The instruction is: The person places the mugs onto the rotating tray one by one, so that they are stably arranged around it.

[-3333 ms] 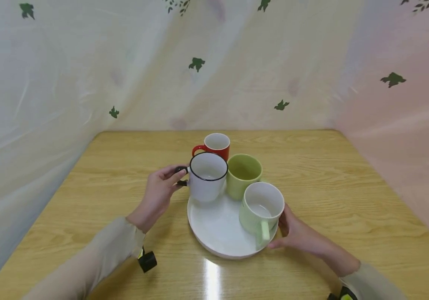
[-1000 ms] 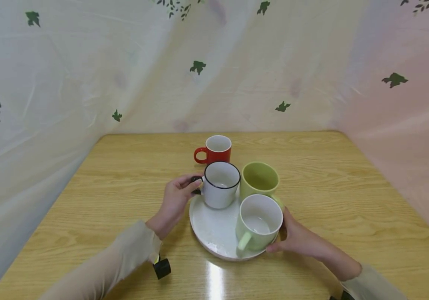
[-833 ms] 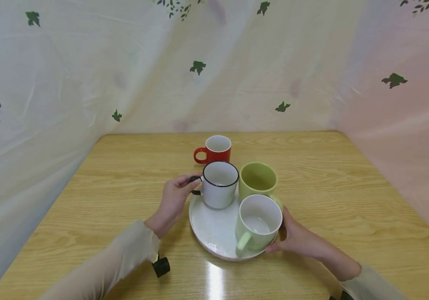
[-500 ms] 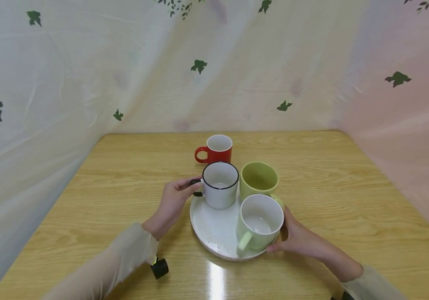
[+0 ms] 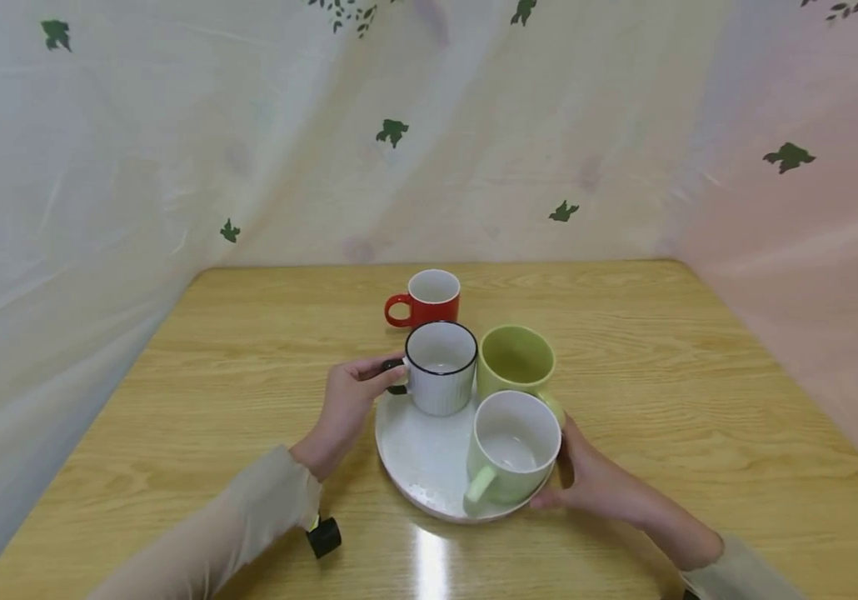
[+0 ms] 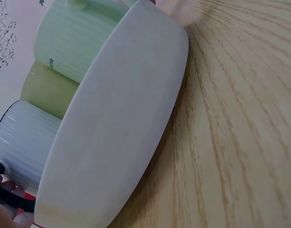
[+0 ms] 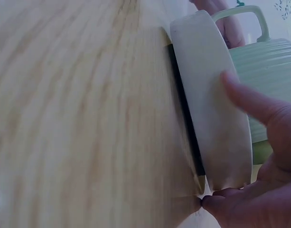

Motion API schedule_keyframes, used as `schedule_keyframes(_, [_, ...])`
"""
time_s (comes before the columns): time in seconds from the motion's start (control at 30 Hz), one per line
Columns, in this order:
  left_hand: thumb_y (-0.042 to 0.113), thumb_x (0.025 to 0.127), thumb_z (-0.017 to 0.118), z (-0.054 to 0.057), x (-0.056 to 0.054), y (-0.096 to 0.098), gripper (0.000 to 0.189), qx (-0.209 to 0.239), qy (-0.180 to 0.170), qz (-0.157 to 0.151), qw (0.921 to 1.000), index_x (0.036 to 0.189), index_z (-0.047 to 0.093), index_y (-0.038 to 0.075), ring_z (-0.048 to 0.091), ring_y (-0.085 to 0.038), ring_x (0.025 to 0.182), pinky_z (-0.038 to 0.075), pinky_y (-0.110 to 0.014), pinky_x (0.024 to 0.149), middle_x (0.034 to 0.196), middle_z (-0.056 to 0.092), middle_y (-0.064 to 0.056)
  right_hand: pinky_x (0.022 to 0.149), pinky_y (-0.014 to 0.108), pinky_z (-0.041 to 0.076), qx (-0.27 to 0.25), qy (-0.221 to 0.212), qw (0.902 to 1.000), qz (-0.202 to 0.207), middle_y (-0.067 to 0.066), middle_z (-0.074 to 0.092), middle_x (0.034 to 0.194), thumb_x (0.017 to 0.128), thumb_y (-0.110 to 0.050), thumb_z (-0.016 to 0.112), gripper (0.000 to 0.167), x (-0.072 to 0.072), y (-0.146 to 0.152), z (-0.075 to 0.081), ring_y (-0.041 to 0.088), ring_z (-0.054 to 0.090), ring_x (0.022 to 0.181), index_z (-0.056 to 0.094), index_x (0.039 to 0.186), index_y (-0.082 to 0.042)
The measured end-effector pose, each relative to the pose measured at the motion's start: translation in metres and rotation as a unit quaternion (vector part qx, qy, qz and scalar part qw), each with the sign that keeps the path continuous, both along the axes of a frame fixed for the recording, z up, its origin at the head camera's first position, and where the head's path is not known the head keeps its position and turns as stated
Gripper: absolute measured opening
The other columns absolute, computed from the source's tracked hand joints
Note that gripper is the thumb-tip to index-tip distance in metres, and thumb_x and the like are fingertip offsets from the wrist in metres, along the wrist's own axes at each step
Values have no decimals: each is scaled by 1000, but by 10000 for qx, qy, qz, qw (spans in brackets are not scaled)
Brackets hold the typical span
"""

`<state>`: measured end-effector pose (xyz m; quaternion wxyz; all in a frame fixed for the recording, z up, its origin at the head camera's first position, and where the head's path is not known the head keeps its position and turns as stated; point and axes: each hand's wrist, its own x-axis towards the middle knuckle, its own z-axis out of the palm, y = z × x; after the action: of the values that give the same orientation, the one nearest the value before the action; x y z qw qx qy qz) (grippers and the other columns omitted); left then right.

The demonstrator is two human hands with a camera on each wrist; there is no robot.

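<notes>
In the head view, my left hand [image 5: 350, 400] pinches the black handle [image 5: 394, 377] of a white black-rimmed mug [image 5: 440, 392] at the back left of a round white plate [image 5: 421, 475]. An olive green mug [image 5: 485, 379] stands beside it. In front of that is a pale green mug [image 5: 507, 483], its handle toward the front left. My right hand [image 5: 601, 475] grips the plate's right edge. In the right wrist view its thumb [image 7: 240, 95] lies against the plate's thick side wall [image 7: 207, 95], with other fingers at the lower edge. All three mugs are upright.
A red mug [image 5: 429, 312] with a white inside stands behind the plate, its handle to the left. The wooden table [image 5: 699, 375] extends around. Hanging cloth with green leaf prints [image 5: 286, 167] borders its back and sides.
Since the earliest frame, the white mug and left hand have moved right and nearer. The olive mug has shifted right and nearer, and the pale green mug's handle has swung left.
</notes>
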<state>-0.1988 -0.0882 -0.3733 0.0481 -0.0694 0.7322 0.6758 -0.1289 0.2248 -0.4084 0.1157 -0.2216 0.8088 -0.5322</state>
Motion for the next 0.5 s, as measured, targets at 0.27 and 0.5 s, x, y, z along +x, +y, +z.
schedule_keyframes(0.27, [21,87,73,0,-1,1,26,-51,-145,28,9999,113,74,15,63,-16,111,49,-36,101,119,71,-4,102,-1,18,147,4,9999,56,32,30,148,69,-19,86,118,1,2,3,52,23,139,3,150,4])
schedule_keyframes(0.5, [23,87,73,-1,-2,-3,27,-93,-159,-60,9998,113,74,16,63,-15,109,49,-31,97,118,71,-3,115,56,22,624,-210,9977,154,37,15,153,68,-18,87,127,-11,11,15,55,22,140,-6,150,7])
